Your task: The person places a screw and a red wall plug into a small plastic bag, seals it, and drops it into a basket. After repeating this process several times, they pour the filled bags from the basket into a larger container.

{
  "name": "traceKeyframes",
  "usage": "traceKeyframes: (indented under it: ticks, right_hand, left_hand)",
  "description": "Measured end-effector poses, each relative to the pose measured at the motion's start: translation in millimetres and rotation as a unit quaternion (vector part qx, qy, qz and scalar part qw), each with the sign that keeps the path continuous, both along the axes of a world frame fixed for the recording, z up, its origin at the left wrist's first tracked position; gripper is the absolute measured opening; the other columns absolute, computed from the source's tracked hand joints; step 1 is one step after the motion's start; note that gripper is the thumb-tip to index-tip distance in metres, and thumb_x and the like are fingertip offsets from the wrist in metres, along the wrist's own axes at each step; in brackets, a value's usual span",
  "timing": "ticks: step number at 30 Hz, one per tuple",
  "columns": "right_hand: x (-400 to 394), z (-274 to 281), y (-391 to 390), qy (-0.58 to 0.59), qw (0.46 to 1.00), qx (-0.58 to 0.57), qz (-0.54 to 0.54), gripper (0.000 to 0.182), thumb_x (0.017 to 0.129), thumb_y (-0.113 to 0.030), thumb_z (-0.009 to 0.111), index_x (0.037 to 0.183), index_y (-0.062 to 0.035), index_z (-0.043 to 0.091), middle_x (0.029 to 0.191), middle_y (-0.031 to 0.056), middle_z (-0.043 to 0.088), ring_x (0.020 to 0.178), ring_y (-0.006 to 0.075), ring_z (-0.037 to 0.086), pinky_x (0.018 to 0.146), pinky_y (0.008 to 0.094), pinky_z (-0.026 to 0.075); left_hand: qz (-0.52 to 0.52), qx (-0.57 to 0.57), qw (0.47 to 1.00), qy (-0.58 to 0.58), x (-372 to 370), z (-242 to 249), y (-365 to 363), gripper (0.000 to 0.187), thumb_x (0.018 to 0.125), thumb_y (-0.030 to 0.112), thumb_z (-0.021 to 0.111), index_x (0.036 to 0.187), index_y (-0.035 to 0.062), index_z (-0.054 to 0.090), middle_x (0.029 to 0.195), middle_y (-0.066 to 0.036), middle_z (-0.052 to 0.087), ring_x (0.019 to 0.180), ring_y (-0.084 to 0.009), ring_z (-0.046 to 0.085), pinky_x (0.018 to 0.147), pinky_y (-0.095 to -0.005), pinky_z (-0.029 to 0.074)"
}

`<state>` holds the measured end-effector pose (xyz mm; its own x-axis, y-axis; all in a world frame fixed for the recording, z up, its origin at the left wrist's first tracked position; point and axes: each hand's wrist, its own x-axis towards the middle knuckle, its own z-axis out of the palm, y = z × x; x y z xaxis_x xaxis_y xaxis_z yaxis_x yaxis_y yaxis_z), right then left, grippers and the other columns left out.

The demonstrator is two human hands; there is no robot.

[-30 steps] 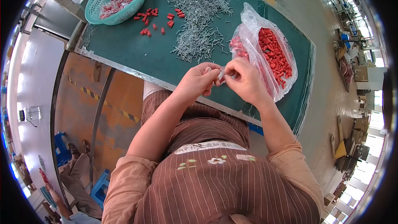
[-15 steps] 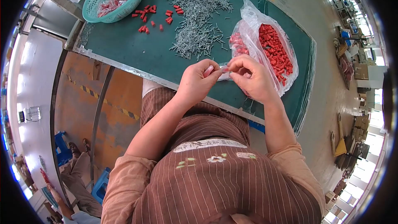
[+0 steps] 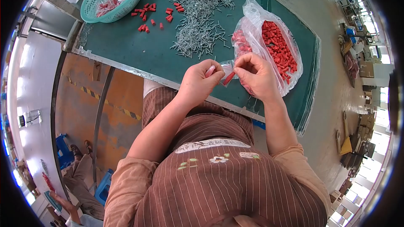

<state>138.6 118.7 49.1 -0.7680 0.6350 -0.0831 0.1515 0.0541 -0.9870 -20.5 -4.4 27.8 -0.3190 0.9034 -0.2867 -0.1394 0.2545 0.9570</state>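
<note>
Over the table's near edge, my left hand (image 3: 198, 82) is closed with thumb and forefinger pinched on the edge of a small clear plastic bag (image 3: 227, 66). Something pinkish-red (image 3: 210, 71) shows between its curled fingers. My right hand (image 3: 257, 76), close beside it, pinches a red plastic plug (image 3: 229, 78) at the mouth of the little bag. Just beyond the right hand lies a large clear bag (image 3: 254, 13) full of loose red plugs (image 3: 277, 50). A heap of small metal screws (image 3: 198, 21) spreads over the green tabletop (image 3: 113, 42) ahead of my hands.
A turquoise basket (image 3: 86, 8) holding filled little bags (image 3: 118, 0) stands at the table's far left corner. Several loose red plugs (image 3: 145, 12) lie between basket and screws. At lower left, another person's hand (image 3: 63, 201) is near a side table (image 3: 33, 80). A blue stool (image 3: 102, 187) stands below.
My right hand has drawn slightly back from the left, and a red plug now shows plainly at its fingertips. The small bag's mouth appears wider. The left hand stays nearly in place.
</note>
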Motion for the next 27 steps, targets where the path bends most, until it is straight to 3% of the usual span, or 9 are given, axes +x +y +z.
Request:
traceKeyframes:
  ticks: [6, 10, 22, 27]
  right_hand:
    - [-4, -3, -8, 0.036, 0.998, -0.006, -0.046, 0.021, 0.086, 0.002, 0.066, 0.106, -0.0018, 0.06, 0.087, -0.0013, 0.061, 0.077, 0.0044, 0.056, 0.069, 0.0202, 0.047]
    - [-1, -3, -6, 0.013, 0.999, -0.014, -0.032, 0.024, 0.085, 0.002, 0.065, 0.108, -0.0021, 0.06, 0.087, -0.0016, 0.059, 0.077, 0.0039, 0.054, 0.069, 0.0197, 0.046]
    - [-3, 4, -10, -0.017, 0.998, 0.058, -0.031, 0.022, 0.085, 0.0, 0.065, 0.107, -0.0021, 0.061, 0.088, -0.0006, 0.06, 0.078, 0.0058, 0.054, 0.071, 0.0223, 0.046]
    - [-5, 0, -12, 0.001, 0.995, 0.094, -0.01, 0.026, 0.084, -0.001, 0.065, 0.109, -0.0033, 0.062, 0.088, 0.0009, 0.063, 0.078, 0.008, 0.056, 0.073, 0.0246, 0.048]
  left_hand:
    - [0.006, -0.004, 0.989, -0.148, 2, -4, 0, 0.01, 0.091, 0.013, 0.063, 0.089, 0.0044, 0.059, 0.069, 0.003, 0.053, 0.052, -0.0031, 0.042, 0.045, -0.0202, 0.034]
    - [0.013, -0.005, 0.983, -0.185, 2, -5, 0, 0.01, 0.092, 0.014, 0.063, 0.091, 0.0043, 0.059, 0.071, 0.003, 0.053, 0.052, -0.0028, 0.042, 0.044, -0.0201, 0.034]
    - [0.037, 0.041, 0.998, -0.029, 5, -4, 0, 0.009, 0.089, 0.01, 0.067, 0.093, 0.0029, 0.065, 0.07, 0.004, 0.056, 0.059, -0.0014, 0.046, 0.051, -0.0196, 0.038]
    - [0.035, 0.057, 0.997, -0.039, 8, 0, 2, 0.008, 0.088, 0.009, 0.067, 0.093, 0.0019, 0.065, 0.074, 0.003, 0.06, 0.065, -0.0025, 0.049, 0.057, -0.0209, 0.043]
